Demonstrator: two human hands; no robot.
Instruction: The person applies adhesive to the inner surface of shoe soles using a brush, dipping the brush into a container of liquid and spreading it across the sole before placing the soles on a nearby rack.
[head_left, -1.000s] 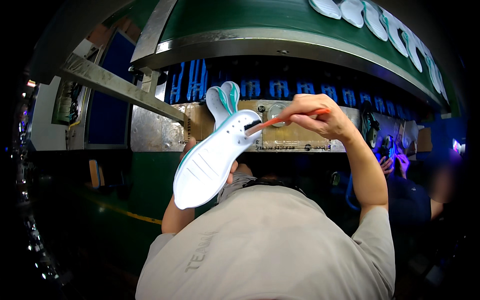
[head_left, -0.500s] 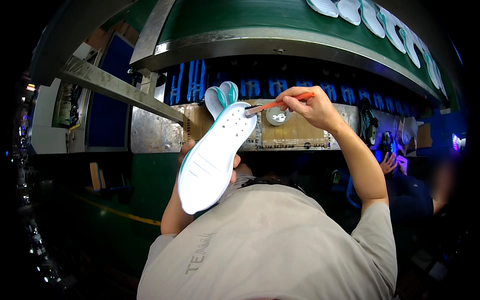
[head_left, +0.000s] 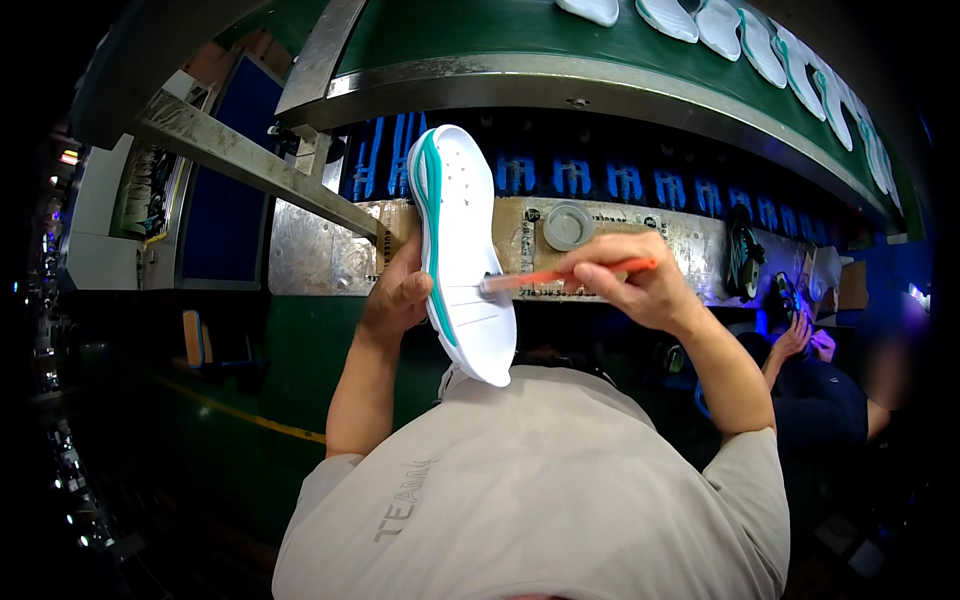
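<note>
My left hand [head_left: 398, 292] grips a white shoe sole [head_left: 462, 225] by its teal-striped left side, thumb on the edge. The sole is tilted up in front of my shirt, its small holes at the far end and grooves toward the near end. In my right hand [head_left: 640, 278] is a brush [head_left: 545, 277] with an orange handle, pinched between thumb and fingers. Its bristles touch the sole near the right edge, about midway along. Just beyond the brush, a small round cup [head_left: 568, 226] with pale contents stands on the bench.
Cardboard with printed tape covers part of the metal bench [head_left: 690, 240]. Above it runs a green conveyor belt [head_left: 480, 40] with a metal rail, carrying several white soles [head_left: 718, 28] at the far right. A metal strut [head_left: 255, 170] slants in from the left. Another person's hands [head_left: 795, 338] work at the right.
The sole has swung more upright and moved away from me. The brush has gone from the holed far end down to the middle of the right edge, uncovering the cup.
</note>
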